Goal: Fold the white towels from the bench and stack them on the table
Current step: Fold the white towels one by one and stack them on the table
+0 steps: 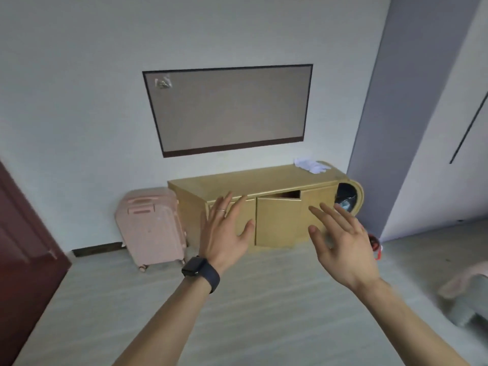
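Both your arms are stretched out front: left hand [224, 233], watch [194, 268] on the wrist, and right hand [340, 249], fingers [221, 207] spread loose, holding nothing. The white towels [311, 165] sit crumpled on the far right end of the yellow cabinet's tabletop [250, 180].

1. White towels [311, 165]: a small pale heap, faintly bluish in its shadows, soft and rumpled rather than flat.
2. Resting on top of the low yellow-tan cabinet [250, 180], at its far right end, near the rounded corner and close to the wall behind.
3. Crumpled, not squared up: bunched higher on the left side, thinning into a loose flap stretched toward the right edge of the top.
4. Wholly on the top surface, nothing seen hanging over the front.
5. Perhaps more than one piece; too small and blurred to count layers or make out any hem.
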Demonstrator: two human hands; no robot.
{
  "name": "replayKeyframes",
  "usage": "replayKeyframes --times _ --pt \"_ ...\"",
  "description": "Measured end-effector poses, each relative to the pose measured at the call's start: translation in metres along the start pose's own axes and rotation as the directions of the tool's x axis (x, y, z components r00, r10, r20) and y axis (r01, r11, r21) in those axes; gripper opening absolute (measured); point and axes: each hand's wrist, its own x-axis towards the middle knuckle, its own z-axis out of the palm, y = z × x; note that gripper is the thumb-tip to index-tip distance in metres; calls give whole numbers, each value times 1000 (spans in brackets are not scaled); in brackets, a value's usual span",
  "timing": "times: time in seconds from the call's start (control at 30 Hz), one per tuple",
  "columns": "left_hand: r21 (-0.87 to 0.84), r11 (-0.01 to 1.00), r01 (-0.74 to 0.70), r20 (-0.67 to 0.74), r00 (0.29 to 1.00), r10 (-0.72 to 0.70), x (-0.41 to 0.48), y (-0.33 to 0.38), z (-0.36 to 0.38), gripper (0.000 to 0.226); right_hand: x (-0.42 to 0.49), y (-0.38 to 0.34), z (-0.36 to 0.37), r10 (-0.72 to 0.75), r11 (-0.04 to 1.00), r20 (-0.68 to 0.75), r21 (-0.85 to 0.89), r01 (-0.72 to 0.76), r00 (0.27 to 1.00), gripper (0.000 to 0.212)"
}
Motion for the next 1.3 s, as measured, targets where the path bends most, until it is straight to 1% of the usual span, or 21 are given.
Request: replayKeyframes --times 0.17,0.23,0.4,0.47,0.6,0.7,0.87,0.97,1.03,1.1,1.2,1.3 --pt "3 993 -120 10 993 120 134 32 61 57 106 89 17 11 999 -122 -30 -15 992 48" --pt "1 990 -138 10 990 138 184 43 91 58 146 131 29 11 999 -138 -37 -17 990 48" --pt "44 987 -154 16 988 154 297 66 160 61 237 226 58 40 999 -91 -29 -43 995 48" --pt "38 990 -135 11 991 135 337 75 181 62 272 256 68 40 999 -90 -22 -42 995 48" --pt "13 994 -109 0 994 109 419 84 228 58 341 315 92 90 996 -60 -9 -90 994 47" --pt "25 995 -99 4 995 99 476 80 266 58 387 358 119 114 993 -54 5 -114 992 47" --pt "23 996 -81 36 996 81 569 52 351 57 456 430 191 209 978 24 7 -209 978 46" --pt "56 996 -75 84 994 71 618 32 401 59 488 467 237 254 967 65 17 -255 965 49" --pt "72 996 -49 139 990 38 657 16 440 61 514 498 274 292 955 115 13 -295 949 53" --pt "74 997 -10 209 978 -6 691 3 477 59 538 527 309 327 943 166 5 -332 930 48" --pt "82 997 9 309 951 -34 724 -13 528 59 564 559 350 379 921 200 12 -389 903 45" --pt "116 993 36 393 916 -79 750 -31 578 60 582 590 395 436 892 279 -11 -451 856 39"
